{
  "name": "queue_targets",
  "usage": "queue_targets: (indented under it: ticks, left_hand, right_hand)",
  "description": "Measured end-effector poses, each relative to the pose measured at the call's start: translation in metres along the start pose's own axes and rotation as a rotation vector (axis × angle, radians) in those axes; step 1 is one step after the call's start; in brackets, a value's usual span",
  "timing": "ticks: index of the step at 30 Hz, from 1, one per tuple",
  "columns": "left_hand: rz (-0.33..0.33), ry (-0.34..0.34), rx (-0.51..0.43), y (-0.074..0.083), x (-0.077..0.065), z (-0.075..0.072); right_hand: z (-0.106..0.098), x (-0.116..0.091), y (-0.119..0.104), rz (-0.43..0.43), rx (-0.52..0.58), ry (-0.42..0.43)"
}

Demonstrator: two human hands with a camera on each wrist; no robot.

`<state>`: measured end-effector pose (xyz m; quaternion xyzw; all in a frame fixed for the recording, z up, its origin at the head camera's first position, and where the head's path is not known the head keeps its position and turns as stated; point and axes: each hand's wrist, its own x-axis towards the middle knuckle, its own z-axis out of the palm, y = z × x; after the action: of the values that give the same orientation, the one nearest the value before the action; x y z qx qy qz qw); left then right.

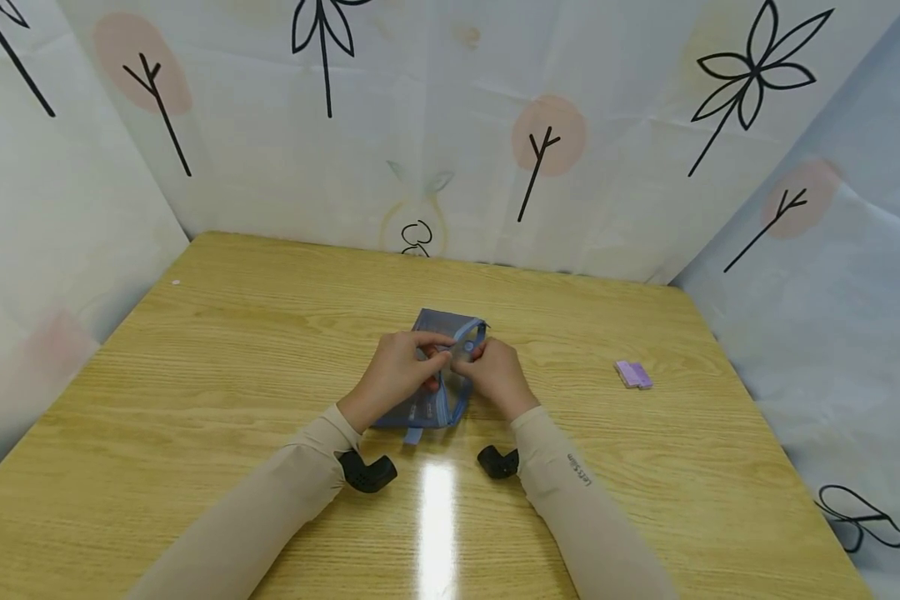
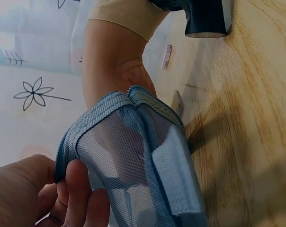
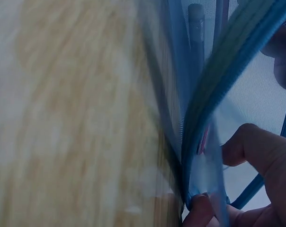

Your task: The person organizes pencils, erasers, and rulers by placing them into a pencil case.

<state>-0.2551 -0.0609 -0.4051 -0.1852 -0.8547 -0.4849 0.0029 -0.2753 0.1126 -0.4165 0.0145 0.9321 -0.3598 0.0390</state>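
Observation:
A blue mesh zipper pouch [image 1: 420, 408] lies on the table under both hands, its zipped mouth spread apart. My left hand [image 1: 401, 367] pinches the edge of that mouth between thumb and fingers; the left wrist view shows the zipper tape [image 2: 93, 118] in its grasp. At the opening, my right hand [image 1: 497, 375] pinches a translucent plastic piece [image 3: 211, 172] between thumb and fingertips. Seen through the mesh is a slim stick with a pale tip [image 3: 196, 42], like a pencil. A light-blue fabric tab [image 2: 178, 172] hangs from the pouch's side.
Two small purple blocks [image 1: 633, 375] lie together on the wooden table [image 1: 232, 350], right of the hands. A tiny white scrap [image 1: 176, 282] is near the left edge. Patterned white cloth [image 1: 450, 125] hangs behind the table. Black camera mounts [image 1: 367, 473] jut from both wrists.

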Motion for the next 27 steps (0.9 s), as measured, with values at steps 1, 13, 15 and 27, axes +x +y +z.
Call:
queue_targets:
  ticks: [1,13,15,27]
  left_hand:
    - [-0.003,0.0,-0.004,0.0,0.0,0.0]
    - [-0.021,-0.003,-0.011,0.002,-0.001,-0.002]
    - [-0.023,-0.005,-0.014,0.002,-0.002,-0.002]
    - [-0.028,-0.013,-0.025,0.004,-0.002,-0.004]
  right_hand:
    - [0.0,0.0,0.0,-0.006,-0.005,-0.001]
    - [-0.009,-0.004,0.001,-0.044,-0.026,-0.106]
    - [-0.011,-0.005,0.001,-0.044,-0.004,-0.134]
    - [-0.014,-0.005,0.003,-0.031,0.061,-0.213]
